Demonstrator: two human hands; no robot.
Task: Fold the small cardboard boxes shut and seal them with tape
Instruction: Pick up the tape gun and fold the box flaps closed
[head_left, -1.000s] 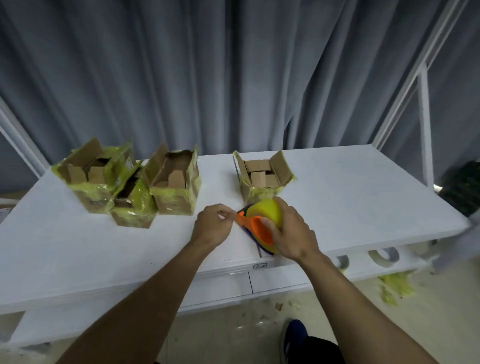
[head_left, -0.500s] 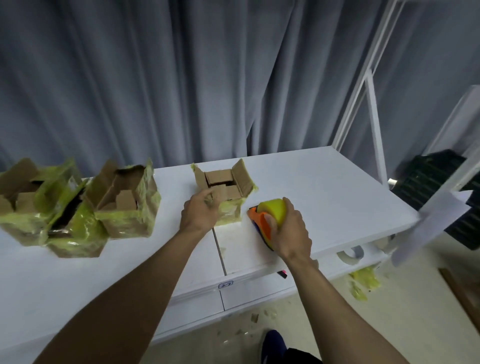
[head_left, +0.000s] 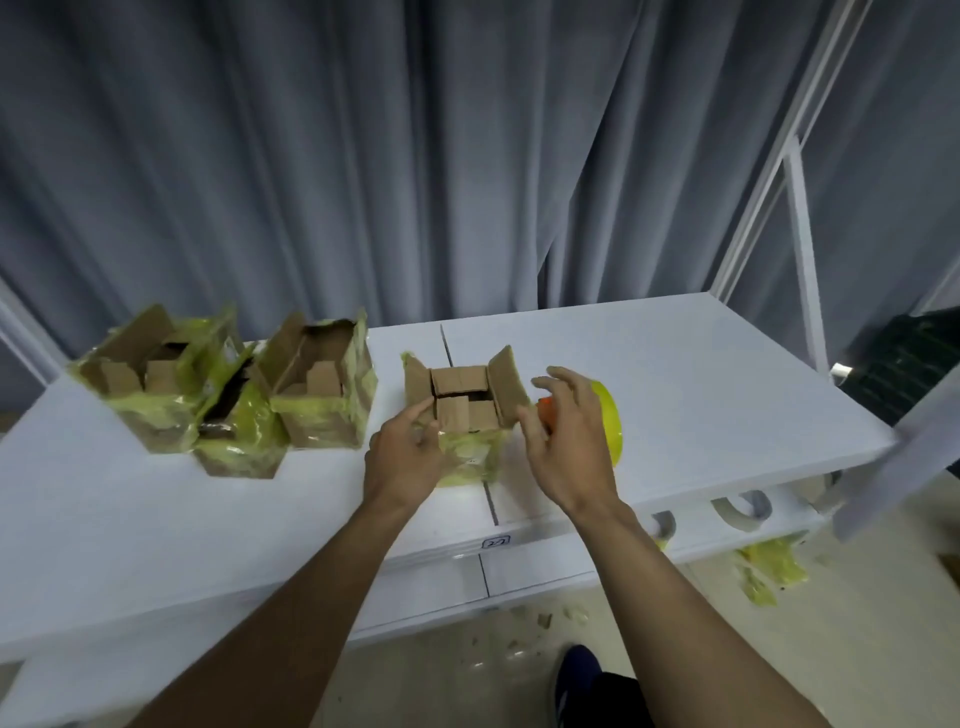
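Your right hand (head_left: 566, 441) hides most of the tape dispenser (head_left: 608, 421) (only its yellow roll and an orange sliver show). Your left hand (head_left: 408, 457) covers the box's (head_left: 467, 410) near-left corner.

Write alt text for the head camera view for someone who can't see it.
Two bare hands work at an open cardboard box on a white table: left hand on its near-left corner, right hand open beside it. A yellow tape dispenser sits behind; three more open boxes stand left.

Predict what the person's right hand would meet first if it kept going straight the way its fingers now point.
Probably the raised right flap of the open small cardboard box: the right hand points up-left at it, fingertips nearly touching, though depth is unclear.
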